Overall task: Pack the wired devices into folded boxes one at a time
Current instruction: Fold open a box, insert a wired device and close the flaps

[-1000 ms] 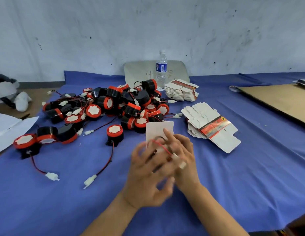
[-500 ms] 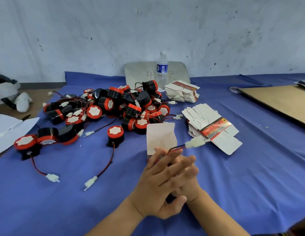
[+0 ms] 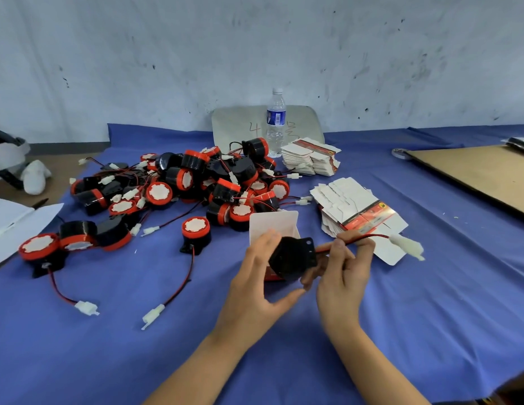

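A black wired device (image 3: 293,258) is held in front of me, its flat back facing the camera. My left hand (image 3: 255,276) holds its left side between fingers and thumb. My right hand (image 3: 342,270) pinches its red-black wire (image 3: 363,238), which runs right to a white connector (image 3: 407,247). Just behind the device stands an open white folded box (image 3: 274,225) with its flap up. A pile of black-and-red wired devices (image 3: 196,185) lies beyond to the left.
Flat unfolded boxes lie in a stack (image 3: 357,211) to the right and another stack (image 3: 312,160) near a water bottle (image 3: 276,124). A brown cardboard sheet (image 3: 477,173) lies far right. Loose devices (image 3: 196,233) and connectors (image 3: 152,314) trail over the blue cloth (image 3: 108,346).
My hands have parted and the device now shows between them. The wire has been drawn out to the right, carrying its connector farther over the flat boxes.
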The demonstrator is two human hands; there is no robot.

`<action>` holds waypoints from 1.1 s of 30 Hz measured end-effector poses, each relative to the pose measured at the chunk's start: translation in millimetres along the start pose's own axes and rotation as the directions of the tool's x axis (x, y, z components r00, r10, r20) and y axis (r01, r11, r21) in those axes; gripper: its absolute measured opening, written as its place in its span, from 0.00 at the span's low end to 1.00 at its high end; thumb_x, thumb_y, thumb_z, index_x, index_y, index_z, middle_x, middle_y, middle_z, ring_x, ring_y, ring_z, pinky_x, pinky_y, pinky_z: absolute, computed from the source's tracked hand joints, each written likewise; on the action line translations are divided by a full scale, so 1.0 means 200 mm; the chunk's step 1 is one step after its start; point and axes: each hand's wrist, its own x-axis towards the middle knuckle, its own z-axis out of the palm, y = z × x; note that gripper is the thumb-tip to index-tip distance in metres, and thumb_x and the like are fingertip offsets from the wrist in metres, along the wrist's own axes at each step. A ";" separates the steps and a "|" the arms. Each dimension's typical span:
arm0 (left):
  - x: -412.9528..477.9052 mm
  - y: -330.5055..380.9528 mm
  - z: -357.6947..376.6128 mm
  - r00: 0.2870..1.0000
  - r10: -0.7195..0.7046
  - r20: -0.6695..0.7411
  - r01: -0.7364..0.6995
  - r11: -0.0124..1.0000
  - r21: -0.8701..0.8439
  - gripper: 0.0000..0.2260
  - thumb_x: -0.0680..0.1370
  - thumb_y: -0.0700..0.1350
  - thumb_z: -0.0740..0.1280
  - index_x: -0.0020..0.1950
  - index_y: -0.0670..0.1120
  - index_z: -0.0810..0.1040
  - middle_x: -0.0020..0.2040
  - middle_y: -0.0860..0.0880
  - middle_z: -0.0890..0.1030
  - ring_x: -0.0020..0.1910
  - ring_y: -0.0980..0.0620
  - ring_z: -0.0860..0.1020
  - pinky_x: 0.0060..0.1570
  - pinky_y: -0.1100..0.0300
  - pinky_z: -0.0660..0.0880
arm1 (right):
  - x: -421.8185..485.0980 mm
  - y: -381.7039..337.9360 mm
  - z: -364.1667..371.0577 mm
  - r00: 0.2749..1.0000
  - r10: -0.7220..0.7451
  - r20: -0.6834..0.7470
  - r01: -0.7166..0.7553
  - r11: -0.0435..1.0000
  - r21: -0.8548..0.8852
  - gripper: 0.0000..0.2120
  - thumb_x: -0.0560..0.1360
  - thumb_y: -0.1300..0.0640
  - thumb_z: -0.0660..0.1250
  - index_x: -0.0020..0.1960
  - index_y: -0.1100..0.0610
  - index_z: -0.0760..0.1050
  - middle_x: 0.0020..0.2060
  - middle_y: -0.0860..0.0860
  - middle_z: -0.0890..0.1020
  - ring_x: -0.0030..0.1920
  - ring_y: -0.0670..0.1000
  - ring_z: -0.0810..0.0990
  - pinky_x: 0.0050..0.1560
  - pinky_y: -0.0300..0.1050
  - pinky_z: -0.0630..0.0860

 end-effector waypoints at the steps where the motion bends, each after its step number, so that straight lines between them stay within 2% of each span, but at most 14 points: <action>1: 0.00 -0.01 0.00 1.000 0.008 0.018 -0.008 1.000 -0.001 0.35 0.72 0.54 0.73 0.74 0.55 0.61 0.70 0.55 0.68 0.68 0.59 0.68 0.64 0.70 0.67 | 0.00 0.00 0.00 1.000 0.002 0.007 -0.003 1.000 0.009 0.12 0.80 0.56 0.54 0.45 0.40 0.65 0.33 0.50 0.80 0.18 0.55 0.74 0.19 0.43 0.70; 5: 0.01 -0.03 0.00 0.999 0.024 0.040 -0.025 0.999 0.041 0.32 0.71 0.48 0.76 0.71 0.55 0.65 0.71 0.55 0.66 0.70 0.57 0.66 0.66 0.68 0.65 | -0.02 0.03 0.00 0.991 -0.082 0.103 0.084 0.996 -0.009 0.10 0.80 0.53 0.55 0.46 0.38 0.66 0.34 0.50 0.82 0.20 0.53 0.75 0.22 0.41 0.72; 7: 0.02 -0.03 -0.02 1.000 0.017 -0.017 -0.016 0.998 0.054 0.32 0.69 0.46 0.77 0.69 0.52 0.68 0.68 0.52 0.68 0.69 0.61 0.65 0.65 0.71 0.64 | -0.04 0.04 0.01 0.971 -0.164 0.176 0.177 0.982 -0.060 0.05 0.80 0.51 0.57 0.48 0.41 0.68 0.39 0.44 0.82 0.24 0.50 0.77 0.27 0.38 0.73; 9: 0.02 -0.02 -0.04 0.996 -0.030 -0.085 0.030 1.000 0.000 0.30 0.70 0.49 0.74 0.69 0.49 0.70 0.65 0.52 0.71 0.66 0.64 0.68 0.61 0.74 0.65 | -0.04 0.05 0.02 0.941 -0.252 0.228 0.280 0.955 -0.101 0.04 0.81 0.56 0.60 0.50 0.48 0.71 0.49 0.39 0.81 0.33 0.51 0.80 0.36 0.34 0.75; 10: 0.01 -0.01 -0.05 0.988 -0.093 -0.119 0.084 0.994 -0.075 0.29 0.70 0.51 0.71 0.70 0.49 0.69 0.63 0.55 0.74 0.64 0.64 0.71 0.59 0.74 0.67 | -0.04 0.05 0.02 0.914 -0.321 0.247 0.358 0.926 -0.118 0.07 0.80 0.61 0.62 0.51 0.49 0.73 0.53 0.41 0.80 0.38 0.51 0.80 0.41 0.31 0.75; 11: 0.01 0.00 -0.06 0.974 -0.160 -0.161 0.132 0.977 -0.169 0.27 0.70 0.51 0.69 0.69 0.52 0.68 0.61 0.58 0.76 0.60 0.64 0.75 0.55 0.74 0.70 | -0.03 0.05 0.01 0.865 -0.418 0.277 0.465 0.875 -0.135 0.09 0.79 0.65 0.63 0.52 0.51 0.73 0.56 0.45 0.79 0.43 0.50 0.80 0.45 0.31 0.75; 13: 0.00 0.01 -0.07 0.944 -0.230 -0.237 0.155 0.943 -0.296 0.19 0.71 0.50 0.65 0.61 0.55 0.69 0.53 0.61 0.81 0.53 0.62 0.79 0.49 0.73 0.73 | -0.03 0.05 0.01 0.707 -0.592 0.387 0.686 0.709 -0.167 0.08 0.76 0.64 0.65 0.54 0.56 0.73 0.61 0.52 0.77 0.50 0.51 0.79 0.51 0.37 0.74; 16: 0.00 -0.01 -0.09 0.918 -0.258 -0.300 0.157 0.933 -0.322 0.07 0.76 0.51 0.58 0.50 0.56 0.74 0.45 0.59 0.82 0.41 0.59 0.80 0.38 0.69 0.75 | -0.04 0.04 0.03 0.565 -0.612 0.554 0.792 0.589 -0.158 0.19 0.66 0.63 0.74 0.56 0.57 0.73 0.64 0.53 0.75 0.52 0.55 0.78 0.54 0.43 0.75; 19: 0.00 -0.04 -0.09 0.872 -0.381 -0.307 0.260 0.892 -0.369 0.14 0.78 0.57 0.54 0.41 0.53 0.74 0.34 0.45 0.78 0.30 0.51 0.76 0.28 0.60 0.72 | -0.06 0.05 0.05 0.555 -0.556 0.619 0.788 0.591 -0.175 0.23 0.65 0.63 0.77 0.57 0.56 0.72 0.65 0.54 0.72 0.51 0.57 0.79 0.49 0.44 0.78; 21: 0.00 -0.04 -0.09 0.872 -0.398 -0.285 0.289 0.889 -0.355 0.18 0.78 0.59 0.53 0.38 0.49 0.73 0.31 0.42 0.76 0.28 0.44 0.74 0.26 0.55 0.71 | -0.06 0.05 0.04 0.576 -0.540 0.614 0.765 0.620 -0.172 0.24 0.67 0.62 0.78 0.58 0.56 0.71 0.64 0.55 0.71 0.52 0.57 0.80 0.48 0.47 0.79; 25: 0.00 -0.04 -0.09 0.865 -0.419 -0.277 0.326 0.888 -0.325 0.20 0.78 0.59 0.52 0.36 0.47 0.72 0.30 0.42 0.76 0.27 0.48 0.73 0.26 0.50 0.70 | -0.07 0.04 0.06 0.533 -0.559 0.635 0.800 0.577 -0.163 0.22 0.74 0.50 0.73 0.62 0.56 0.70 0.66 0.54 0.71 0.50 0.56 0.80 0.51 0.45 0.78; 29: 0.00 -0.06 -0.09 0.864 -0.417 -0.282 0.339 0.897 -0.285 0.17 0.76 0.58 0.52 0.36 0.50 0.72 0.30 0.47 0.76 0.27 0.52 0.73 0.28 0.51 0.71 | -0.08 0.05 0.07 0.459 -0.579 0.674 0.865 0.464 -0.190 0.22 0.73 0.52 0.74 0.64 0.49 0.70 0.63 0.50 0.73 0.44 0.55 0.77 0.45 0.43 0.77; 31: 0.00 -0.06 -0.09 0.887 -0.373 -0.273 0.310 0.918 -0.246 0.16 0.76 0.57 0.51 0.38 0.51 0.72 0.33 0.47 0.77 0.28 0.51 0.74 0.27 0.53 0.71 | -0.08 0.06 0.07 0.471 -0.591 0.655 0.865 0.457 -0.210 0.19 0.73 0.52 0.73 0.62 0.49 0.71 0.61 0.50 0.73 0.43 0.54 0.77 0.43 0.43 0.77; 33: -0.01 -0.05 -0.09 0.906 -0.330 -0.265 0.266 0.931 -0.248 0.12 0.77 0.57 0.53 0.43 0.57 0.74 0.37 0.48 0.79 0.32 0.52 0.76 0.30 0.54 0.73 | -0.08 0.06 0.07 0.558 -0.584 0.590 0.805 0.554 -0.212 0.18 0.73 0.53 0.72 0.60 0.53 0.72 0.60 0.50 0.74 0.48 0.54 0.80 0.48 0.43 0.78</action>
